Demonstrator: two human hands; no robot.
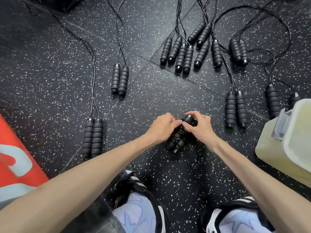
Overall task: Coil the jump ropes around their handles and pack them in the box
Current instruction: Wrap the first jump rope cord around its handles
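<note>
A black jump rope bundle [178, 138], its cord wound around the paired foam handles, is held just above the speckled floor in the middle. My left hand [162, 126] grips the bundle's left side with curled fingers. My right hand [200, 124] pinches the upper end near the silver collar. The pale plastic box [292, 145] with a clear latch stands at the right edge. Several uncoiled ropes lie around: a handle pair [93, 137] at the left, another pair [119, 80] further back, a pair [236, 109] at the right, and a cluster of handles [183, 52] at the back.
A red mat [15, 158] with pale lettering lies at the left edge. My two shoes [133, 187] and knees are at the bottom. Long black cords [269, 12] trail away across the rubber floor [159, 91] at the back. More handles [272, 100] lie beside the box.
</note>
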